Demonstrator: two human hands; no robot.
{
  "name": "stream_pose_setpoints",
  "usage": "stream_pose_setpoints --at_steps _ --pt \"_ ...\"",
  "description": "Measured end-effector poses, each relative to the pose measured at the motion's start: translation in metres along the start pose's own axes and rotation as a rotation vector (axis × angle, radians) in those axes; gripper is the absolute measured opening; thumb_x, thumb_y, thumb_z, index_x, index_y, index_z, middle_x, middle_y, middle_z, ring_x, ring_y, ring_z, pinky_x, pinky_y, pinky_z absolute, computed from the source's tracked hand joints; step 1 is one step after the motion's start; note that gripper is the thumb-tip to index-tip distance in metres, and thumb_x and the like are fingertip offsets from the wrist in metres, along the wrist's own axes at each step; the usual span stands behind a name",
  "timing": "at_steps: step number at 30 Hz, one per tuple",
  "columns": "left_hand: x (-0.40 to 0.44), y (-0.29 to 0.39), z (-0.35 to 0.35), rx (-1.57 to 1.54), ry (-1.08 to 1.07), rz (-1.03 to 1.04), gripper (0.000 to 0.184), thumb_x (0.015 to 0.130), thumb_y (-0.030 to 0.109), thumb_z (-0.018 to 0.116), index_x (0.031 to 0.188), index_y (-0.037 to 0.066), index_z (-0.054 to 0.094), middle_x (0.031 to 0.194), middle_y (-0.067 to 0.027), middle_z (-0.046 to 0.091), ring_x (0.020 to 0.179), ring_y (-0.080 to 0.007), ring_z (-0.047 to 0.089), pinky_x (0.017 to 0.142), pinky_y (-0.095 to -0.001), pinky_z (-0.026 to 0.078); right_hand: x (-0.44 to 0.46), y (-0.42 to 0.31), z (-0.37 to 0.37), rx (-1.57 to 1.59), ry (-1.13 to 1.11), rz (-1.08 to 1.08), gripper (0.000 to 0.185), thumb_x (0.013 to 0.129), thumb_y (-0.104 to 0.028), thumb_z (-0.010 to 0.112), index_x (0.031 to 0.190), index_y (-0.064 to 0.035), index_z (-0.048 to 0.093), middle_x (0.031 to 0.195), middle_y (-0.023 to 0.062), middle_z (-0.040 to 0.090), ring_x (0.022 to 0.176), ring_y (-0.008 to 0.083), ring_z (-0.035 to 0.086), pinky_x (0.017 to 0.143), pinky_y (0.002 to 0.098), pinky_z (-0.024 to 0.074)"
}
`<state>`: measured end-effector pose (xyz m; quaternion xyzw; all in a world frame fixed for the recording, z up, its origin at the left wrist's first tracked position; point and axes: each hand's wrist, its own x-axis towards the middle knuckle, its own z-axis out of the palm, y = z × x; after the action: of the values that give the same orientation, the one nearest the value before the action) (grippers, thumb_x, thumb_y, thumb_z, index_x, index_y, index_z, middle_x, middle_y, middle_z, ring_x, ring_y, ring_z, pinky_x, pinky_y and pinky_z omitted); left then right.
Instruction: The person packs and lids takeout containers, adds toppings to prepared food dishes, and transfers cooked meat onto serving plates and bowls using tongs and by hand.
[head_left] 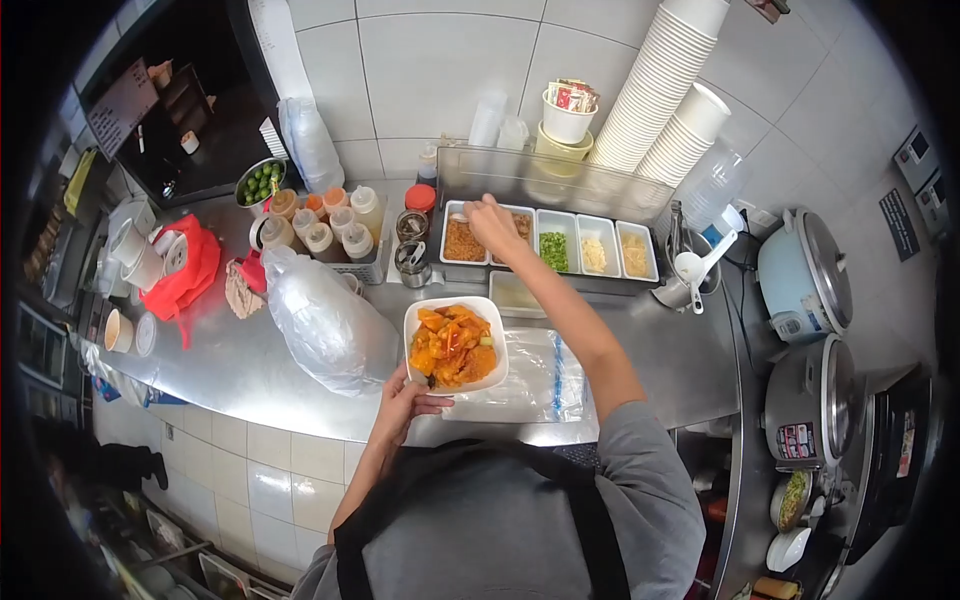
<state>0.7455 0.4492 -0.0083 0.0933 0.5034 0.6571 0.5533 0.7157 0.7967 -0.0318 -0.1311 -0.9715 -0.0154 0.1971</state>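
Note:
My left hand grips the lower left corner of a white square bowl, which holds orange sauced food. My right hand reaches over the topping trays at the back of the counter, between the tray of brown crumbly topping and the one beside it. Its fingers are bent together; whatever they hold, if anything, is hidden. To the right of that hand are white trays of chopped green onion and pale yellow toppings.
Squeeze bottles and a large plastic bag stand left of the bowl. Clear plastic bags lie right of it. Behind the trays rise stacked paper cups. Rice cookers are at the right; a ladle rests in a metal pot.

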Motion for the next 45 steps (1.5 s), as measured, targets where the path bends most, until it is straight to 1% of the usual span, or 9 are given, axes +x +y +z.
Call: stream_pose_setpoints --at_steps 5,9,16,24,27,36,39,42,45 --pt "-0.004 -0.007 0.012 0.008 0.059 0.056 0.049 0.079 0.004 0.040 0.128 0.000 0.033 0.096 -0.0211 0.062 0.073 -0.0282 0.067 0.057 -0.0265 0.056 -0.024 0.008 -0.003 -0.056 0.103 -0.444 0.011 0.072 -0.011 0.053 0.080 -0.0094 0.060 0.070 0.0014 0.059 0.083 0.0180 0.053 0.062 0.0298 0.0491" --pt "-0.004 -0.011 0.014 0.007 0.082 0.084 0.050 0.079 0.003 0.038 0.129 -0.001 0.032 0.096 -0.0218 0.062 0.073 -0.0278 0.067 0.058 -0.0269 0.056 -0.025 0.026 -0.028 -0.009 -0.010 -0.562 0.008 0.070 -0.011 0.055 0.076 -0.0092 0.059 0.071 0.0017 0.059 0.082 0.0184 0.052 0.063 0.0293 0.0468" --pt "0.007 -0.015 0.016 0.009 0.093 0.112 0.051 0.079 0.004 0.038 0.129 -0.001 0.032 0.096 -0.0217 0.062 0.073 -0.0273 0.067 0.058 -0.0271 0.056 -0.004 0.024 -0.004 0.009 0.074 -0.253 0.005 0.071 -0.009 0.053 0.069 -0.0057 0.056 0.069 0.0067 0.060 0.075 0.0248 0.053 0.066 0.0347 0.0467" --pt "0.019 -0.011 0.016 0.003 0.091 0.101 0.051 0.080 0.005 0.039 0.130 0.000 0.029 0.095 -0.0202 0.061 0.075 -0.0286 0.067 0.058 -0.0266 0.056 -0.020 0.022 0.016 0.330 0.033 0.024 0.008 0.073 -0.006 0.059 0.078 -0.0065 0.066 0.072 0.0143 0.063 0.074 0.0326 0.058 0.067 0.0400 0.0471" --pt "0.030 -0.012 0.020 0.016 0.089 0.112 0.051 0.080 0.006 0.039 0.130 0.000 0.030 0.096 -0.0196 0.061 0.075 -0.0281 0.067 0.059 -0.0268 0.056 -0.014 0.021 0.025 0.393 -0.041 0.297 0.009 0.073 -0.007 0.059 0.076 -0.0066 0.068 0.071 0.0146 0.064 0.070 0.0320 0.062 0.067 0.0383 0.0490" --pt "0.027 0.000 0.022 0.015 0.067 0.100 0.049 0.080 0.007 0.040 0.128 0.000 0.033 0.096 -0.0171 0.061 0.075 -0.0274 0.067 0.060 -0.0283 0.055 -0.012 0.018 0.026 0.515 -0.176 0.494 0.009 0.072 -0.006 0.060 0.074 -0.0064 0.069 0.070 0.0101 0.067 0.066 0.0192 0.065 0.064 0.0316 0.0496" --pt "0.034 0.002 0.027 0.002 0.077 0.110 0.048 0.079 0.007 0.040 0.126 0.000 0.034 0.096 -0.0170 0.061 0.075 -0.0273 0.067 0.060 -0.0285 0.055 -0.011 0.033 0.023 0.646 -0.168 0.639 0.009 0.074 -0.012 0.061 0.074 -0.0117 0.070 0.071 0.0089 0.067 0.072 0.0198 0.066 0.066 0.0314 0.0502" --pt "0.040 -0.001 0.031 -0.011 0.083 0.120 0.047 0.079 0.007 0.041 0.125 0.001 0.035 0.096 -0.0168 0.061 0.074 -0.0272 0.067 0.060 -0.0284 0.055 -0.013 0.048 0.017 0.845 -0.147 0.631 0.010 0.073 -0.002 0.060 0.078 -0.0016 0.068 0.070 0.0096 0.067 0.065 0.0143 0.063 0.062 0.0275 0.0480" --pt "0.038 0.000 0.021 -0.012 0.096 0.112 0.046 0.079 0.007 0.041 0.125 0.001 0.035 0.095 -0.0166 0.061 0.074 -0.0271 0.067 0.060 -0.0281 0.055 -0.023 0.033 -0.009 0.978 -0.105 0.489 0.010 0.076 -0.001 0.059 0.082 0.0001 0.067 0.073 0.0085 0.066 0.064 0.0120 0.062 0.063 0.0251 0.0471"
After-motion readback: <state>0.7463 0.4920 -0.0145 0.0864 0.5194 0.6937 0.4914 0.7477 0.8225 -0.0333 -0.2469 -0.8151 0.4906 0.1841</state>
